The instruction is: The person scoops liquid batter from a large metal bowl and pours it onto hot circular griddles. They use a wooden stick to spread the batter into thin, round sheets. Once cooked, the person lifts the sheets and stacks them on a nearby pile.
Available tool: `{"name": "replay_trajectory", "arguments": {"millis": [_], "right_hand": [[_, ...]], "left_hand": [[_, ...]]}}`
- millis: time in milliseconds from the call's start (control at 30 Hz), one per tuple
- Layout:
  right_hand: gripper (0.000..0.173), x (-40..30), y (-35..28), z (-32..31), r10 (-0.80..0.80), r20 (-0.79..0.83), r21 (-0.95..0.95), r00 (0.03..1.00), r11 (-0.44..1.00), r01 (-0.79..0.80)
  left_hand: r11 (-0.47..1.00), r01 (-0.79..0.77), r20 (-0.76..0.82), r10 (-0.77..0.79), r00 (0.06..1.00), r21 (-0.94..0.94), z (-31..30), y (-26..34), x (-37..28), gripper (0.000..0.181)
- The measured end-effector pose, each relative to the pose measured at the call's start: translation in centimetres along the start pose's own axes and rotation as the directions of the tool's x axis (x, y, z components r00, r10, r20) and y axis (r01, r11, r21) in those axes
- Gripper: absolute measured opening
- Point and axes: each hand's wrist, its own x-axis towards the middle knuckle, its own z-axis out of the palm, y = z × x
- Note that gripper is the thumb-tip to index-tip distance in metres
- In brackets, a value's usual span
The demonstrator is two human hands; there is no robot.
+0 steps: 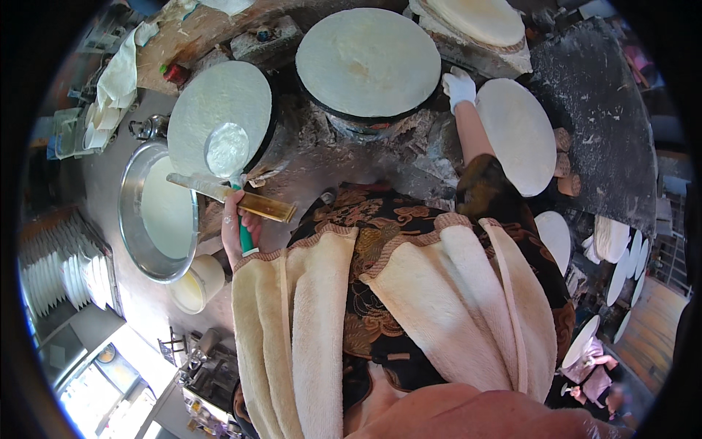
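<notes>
My left hand (231, 217) grips a ladle (228, 151) by its green handle, together with a flat wooden scraper (266, 206) that crosses it. The ladle's shiny bowl hangs over the left round griddle, which bears a thin pale flatbread (200, 104). Farther ahead, another flatbread (367, 60) covers the middle griddle and shows faint browning. My right hand (459, 88), in a white glove, is beside that griddle's right rim with its fingers curled. Whether it pinches anything is too small to tell. Right of my forearm lies a round white sheet (518, 137).
Left of me stand a steel basin (127, 219) of white batter, a bucket (211, 282) and a metal kettle (152, 127). Stacked flatbreads (482, 19) sit ahead at right, near a dark floury worktop (598, 110) and brown blocks (562, 164). Another person (595, 378) is behind at right.
</notes>
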Motion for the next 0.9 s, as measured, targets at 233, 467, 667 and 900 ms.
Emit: {"name": "replay_trajectory", "arguments": {"millis": [233, 467, 667, 900], "right_hand": [[0.069, 3.7, -5.1, 4.8, -0.145, -0.121, -0.766, 0.982, 0.643, 0.001], [0.070, 4.3, -6.5, 5.9, -0.014, -0.107, -0.762, 0.994, 0.644, -0.073], [0.031, 13.1, 0.8, 3.0, 0.192, -0.044, -0.210, 0.981, 0.958, -0.196], [0.037, 11.7, -2.1, 3.1, 0.190, -0.074, -0.360, 0.979, 0.910, -0.204]], "left_hand": [[0.995, -0.041, -0.097, 0.032, 0.995, -0.091, -1.2, -1.3, -2.4, 0.031], [0.985, -0.092, -0.191, 0.063, 0.980, -0.149, -1.9, -2.3, -4.0, 0.031], [0.987, -0.081, -0.179, 0.056, 0.982, -0.138, -2.2, -2.7, -3.6, 0.031], [0.988, -0.083, -0.199, 0.055, 0.978, -0.132, -1.8, -2.5, -3.3, 0.031]]}}
